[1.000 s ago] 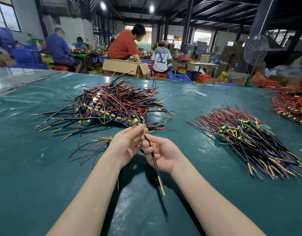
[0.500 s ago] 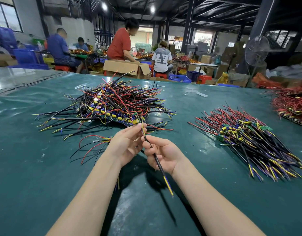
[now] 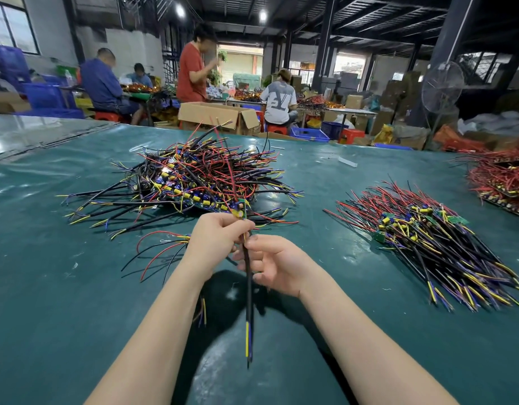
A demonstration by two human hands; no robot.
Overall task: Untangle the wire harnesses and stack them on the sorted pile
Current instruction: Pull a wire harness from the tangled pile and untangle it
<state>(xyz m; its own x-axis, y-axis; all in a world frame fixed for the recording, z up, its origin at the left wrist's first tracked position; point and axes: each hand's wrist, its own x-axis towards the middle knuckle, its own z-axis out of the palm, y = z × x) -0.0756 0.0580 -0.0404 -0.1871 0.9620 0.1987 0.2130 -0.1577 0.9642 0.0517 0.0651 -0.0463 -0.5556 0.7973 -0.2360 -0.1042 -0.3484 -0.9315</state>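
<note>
Pinched in left hand (image 3: 214, 241) and right hand (image 3: 278, 266), a likely light, limp wire harness (image 3: 246, 258), best gripped along its black sleeve (image 3: 249, 305).

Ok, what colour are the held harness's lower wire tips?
Yellow and blue tips, black sheath above; head view.

You have two hands up, left hand (image 3: 214, 241) and right hand (image 3: 277, 267), on one harness (image 3: 248, 287). Three wire piles lie on your one table (image 3: 62, 317): tangled pile (image 3: 194, 179), sorted pile (image 3: 427, 244), red pile (image 3: 503, 179). Behind it are four people (image 3: 191, 74) and one fan (image 3: 442, 86).
</note>
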